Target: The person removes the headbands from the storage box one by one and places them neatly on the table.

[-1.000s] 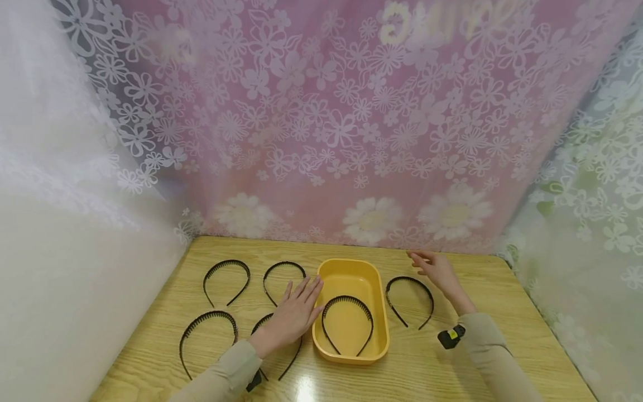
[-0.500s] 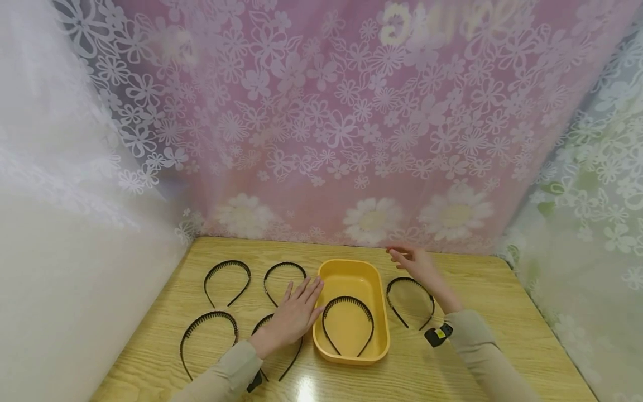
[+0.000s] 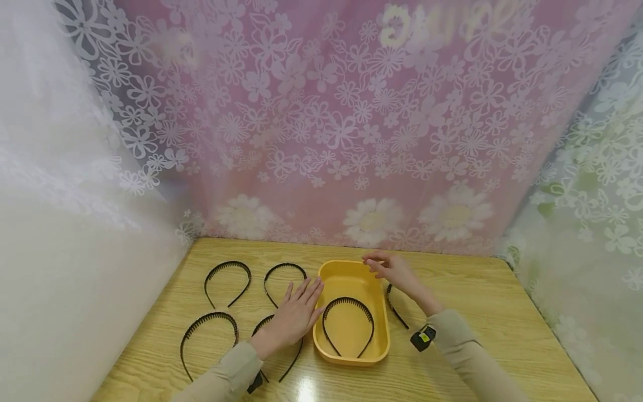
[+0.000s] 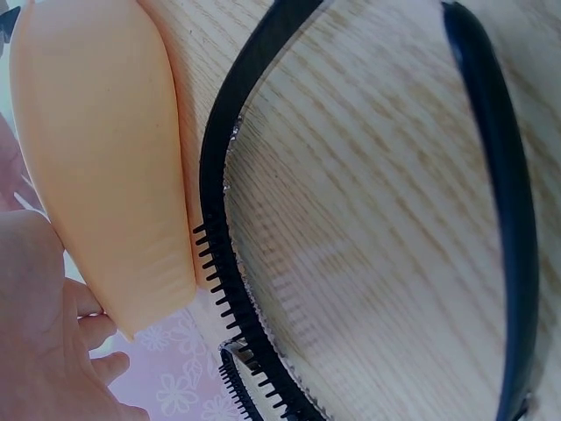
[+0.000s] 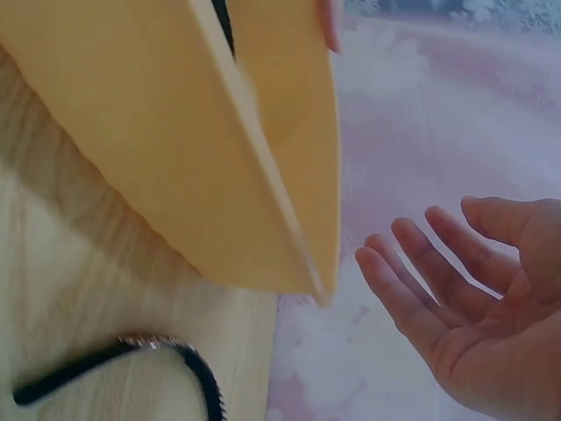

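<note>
A yellow plastic tray [image 3: 351, 360] stands on the table with one black toothed headband [image 3: 348, 298] lying inside. My left hand [image 3: 291, 319] rests along the tray's left rim, fingers straight; in the left wrist view its fingertips touch the tray wall [image 4: 105, 167]. Over the tray's far right corner is my right hand [image 3: 400, 275], fingers loosely bent and holding nothing. The right wrist view shows that hand [image 5: 491, 324] apart from the tray [image 5: 149, 149]. Another headband [image 3: 397, 313] lies right of the tray, partly hidden by the right forearm.
Left of the tray lie several more black headbands: back left [image 3: 228, 263], front left [image 3: 210, 314], back middle [image 3: 284, 264], and one [image 3: 293, 362] partly beneath the left hand and wrist. Floral curtains [image 3: 321, 139] hang behind the wooden table [image 3: 477, 335].
My right hand has moved left, from beyond the right-hand headband to the tray's far right corner. The left hand, tray and headbands have stayed put.
</note>
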Demonstrator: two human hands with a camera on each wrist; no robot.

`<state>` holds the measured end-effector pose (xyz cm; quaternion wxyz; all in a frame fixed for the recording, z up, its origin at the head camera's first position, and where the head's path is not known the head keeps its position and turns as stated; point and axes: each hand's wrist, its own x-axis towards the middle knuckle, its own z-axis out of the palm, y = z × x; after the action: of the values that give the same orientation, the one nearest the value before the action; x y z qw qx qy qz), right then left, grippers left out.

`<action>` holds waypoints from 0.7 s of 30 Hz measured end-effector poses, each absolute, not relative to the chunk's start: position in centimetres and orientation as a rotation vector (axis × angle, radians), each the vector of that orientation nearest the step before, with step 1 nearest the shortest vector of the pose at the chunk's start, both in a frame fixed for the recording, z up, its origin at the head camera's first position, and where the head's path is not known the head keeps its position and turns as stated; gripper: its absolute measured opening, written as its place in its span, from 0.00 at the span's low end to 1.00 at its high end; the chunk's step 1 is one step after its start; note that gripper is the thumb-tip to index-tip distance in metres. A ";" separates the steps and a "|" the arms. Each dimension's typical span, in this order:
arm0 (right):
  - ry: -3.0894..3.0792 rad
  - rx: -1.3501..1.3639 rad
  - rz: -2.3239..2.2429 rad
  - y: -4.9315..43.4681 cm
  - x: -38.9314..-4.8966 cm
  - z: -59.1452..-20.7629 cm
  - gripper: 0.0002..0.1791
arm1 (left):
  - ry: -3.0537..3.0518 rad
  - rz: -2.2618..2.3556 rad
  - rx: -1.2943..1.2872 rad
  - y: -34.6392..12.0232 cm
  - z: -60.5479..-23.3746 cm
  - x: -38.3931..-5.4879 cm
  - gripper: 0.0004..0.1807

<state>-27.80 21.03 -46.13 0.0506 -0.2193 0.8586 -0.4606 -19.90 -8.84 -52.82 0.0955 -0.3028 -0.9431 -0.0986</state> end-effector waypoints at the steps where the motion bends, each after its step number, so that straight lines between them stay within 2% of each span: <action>1: 2.601 -0.661 -1.392 20.8 -27.8 -46.4 0.20 | -2.794 -0.298 -0.899 -8.8 -52.8 -19.9 0.33; 5: 2.570 -0.706 -1.308 19.9 -28.0 -47.4 0.21 | -2.803 -0.304 -0.904 -8.8 -52.6 -19.8 0.33; 15: 2.500 -0.708 -1.108 18.0 -28.0 -47.8 0.17 | -2.832 -0.273 -0.881 -8.8 -52.6 -19.9 0.33; 21: 2.490 -0.796 -0.968 17.7 -28.6 -48.6 0.16 | -2.837 -0.263 -0.878 -8.8 -52.6 -19.9 0.33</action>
<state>-28.62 17.72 -48.60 0.1761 -0.2812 0.8793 -0.3417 -19.89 -8.82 -52.60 0.0798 -0.2934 -0.9486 -0.0880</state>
